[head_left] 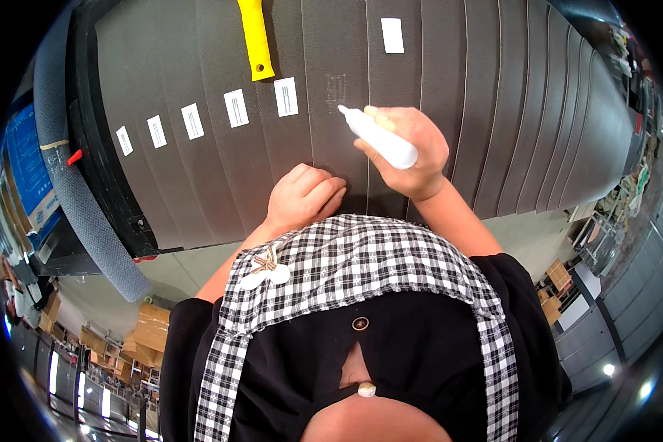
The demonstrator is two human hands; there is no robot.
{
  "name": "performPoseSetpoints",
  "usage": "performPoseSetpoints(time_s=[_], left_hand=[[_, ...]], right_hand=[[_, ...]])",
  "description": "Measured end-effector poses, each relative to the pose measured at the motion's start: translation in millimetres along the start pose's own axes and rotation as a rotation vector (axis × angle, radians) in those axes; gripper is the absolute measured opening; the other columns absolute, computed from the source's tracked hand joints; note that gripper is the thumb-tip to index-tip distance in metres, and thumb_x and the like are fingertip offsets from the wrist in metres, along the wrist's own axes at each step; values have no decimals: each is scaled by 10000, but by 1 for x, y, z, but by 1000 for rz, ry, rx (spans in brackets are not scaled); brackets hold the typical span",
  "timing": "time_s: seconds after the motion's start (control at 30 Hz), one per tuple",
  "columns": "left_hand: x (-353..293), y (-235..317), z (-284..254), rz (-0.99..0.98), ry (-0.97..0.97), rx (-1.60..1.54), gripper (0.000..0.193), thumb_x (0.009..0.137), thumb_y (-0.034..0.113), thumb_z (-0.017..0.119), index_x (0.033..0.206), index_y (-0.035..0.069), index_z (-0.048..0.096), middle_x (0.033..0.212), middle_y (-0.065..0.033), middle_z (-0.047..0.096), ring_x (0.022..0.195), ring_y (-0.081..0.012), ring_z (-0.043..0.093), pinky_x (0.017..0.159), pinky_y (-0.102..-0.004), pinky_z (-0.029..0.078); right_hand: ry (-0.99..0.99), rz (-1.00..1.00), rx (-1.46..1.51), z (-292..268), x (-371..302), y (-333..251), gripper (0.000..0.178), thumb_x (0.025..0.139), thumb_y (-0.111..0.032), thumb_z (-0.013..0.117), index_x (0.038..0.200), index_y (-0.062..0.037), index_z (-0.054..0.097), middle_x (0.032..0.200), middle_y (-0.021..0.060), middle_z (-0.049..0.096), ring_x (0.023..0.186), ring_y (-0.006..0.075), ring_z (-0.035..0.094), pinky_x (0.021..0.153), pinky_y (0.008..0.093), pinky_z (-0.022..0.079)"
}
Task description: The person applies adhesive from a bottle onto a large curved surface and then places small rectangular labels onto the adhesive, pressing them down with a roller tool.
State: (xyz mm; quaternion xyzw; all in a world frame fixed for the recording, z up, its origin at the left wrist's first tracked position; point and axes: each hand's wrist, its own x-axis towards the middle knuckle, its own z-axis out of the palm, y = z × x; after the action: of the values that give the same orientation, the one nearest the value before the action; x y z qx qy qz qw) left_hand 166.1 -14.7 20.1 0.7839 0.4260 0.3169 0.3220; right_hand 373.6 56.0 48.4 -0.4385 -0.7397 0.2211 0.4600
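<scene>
My right hand (418, 151) is wrapped round a white squeeze bottle (385, 140), held tilted over a dark grey-brown panel (435, 74) with stitched seams. The bottle's narrow nozzle points at a shiny patch of clear glue lines (336, 90) on the surface; whether the tip touches is hard to tell. Curled into a loose fist, my left hand (306, 194) rests on the panel near its front edge, with no object visible in it. To the left of the glue patch lies a small white label (286, 97), one of several in a slanting row.
A yellow-handled tool (256, 44) lies on the panel at the far side. Another white card (393, 35) sits farther right. Along the left runs a grey fabric roll (88, 206) beside a black frame (88, 110). Cardboard boxes (149, 328) stand on the floor at left.
</scene>
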Motion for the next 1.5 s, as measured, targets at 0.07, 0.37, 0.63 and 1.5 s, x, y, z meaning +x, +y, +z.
performPoseSetpoints(time_s=[0.07,0.37,0.63,1.5], left_hand=[[0,0,0,3,3,-1,173,777,89,801,915,120,701,847,5,619,750,-188,603,656,-320,530],[1,2,-1,-51,17,-90,179,784,74,800,946,100,729,829,-11,629,728,-206,606,656,-315,527],[20,18,-8,-462,294,-712,759,755,276,920,1406,63,594,1209,-59,568,1057,-137,554,814,-265,485],[-130,-163,-237,-815,1065,592,579,873,227,830,1299,-45,547,1126,-166,707,999,-218,718,899,-333,586]], right_hand=[[17,-4,-8,2,5,5,430,684,-68,913,1044,-44,678,1005,118,751,856,266,740,722,339,583],[48,84,74,-2,-9,-5,396,750,-46,884,1079,-27,665,1042,115,745,875,252,732,772,346,589],[248,1442,1766,10,-11,-46,479,961,-223,730,1356,-42,530,1295,101,625,1158,204,630,1013,309,538],[-360,-22,-550,-33,69,70,224,790,-219,835,975,-132,743,1013,-22,675,949,191,643,770,335,574]])
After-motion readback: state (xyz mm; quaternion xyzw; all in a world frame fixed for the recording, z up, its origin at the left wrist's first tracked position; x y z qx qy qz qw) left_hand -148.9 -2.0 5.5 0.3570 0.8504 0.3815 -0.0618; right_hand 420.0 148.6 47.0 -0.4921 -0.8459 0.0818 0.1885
